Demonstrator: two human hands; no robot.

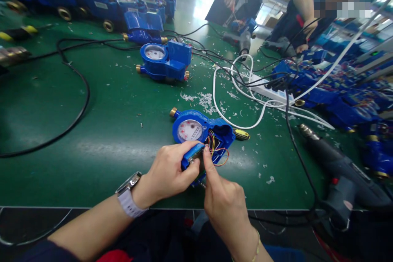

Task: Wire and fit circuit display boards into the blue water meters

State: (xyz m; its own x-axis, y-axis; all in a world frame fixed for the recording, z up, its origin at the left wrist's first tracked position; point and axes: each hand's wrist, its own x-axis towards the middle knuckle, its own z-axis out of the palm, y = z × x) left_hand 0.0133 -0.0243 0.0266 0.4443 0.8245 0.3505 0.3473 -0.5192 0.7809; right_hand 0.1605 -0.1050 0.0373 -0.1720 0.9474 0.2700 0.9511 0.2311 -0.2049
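A blue water meter [189, 130] with a round dial lies on the green table, its side compartment open and showing red, yellow and white wires [218, 150]. At the near edge of that compartment, my left hand [172, 170] pinches a small blue part [188, 159] between thumb and fingers. My right hand [225, 200] has its index finger stretched out, the tip touching the right end of the blue part beside the wires; its other fingers are curled, and whether they hold anything is hidden. A yellow and black screwdriver handle [242, 134] lies just right of the meter.
Another blue meter [166, 60] stands farther back. Many meters [101, 4] are stacked back left, more [325, 86] at right. A heat gun [344, 172] lies at right. White cable [215, 90] and black cables cross the table [123, 123]. Two people work opposite.
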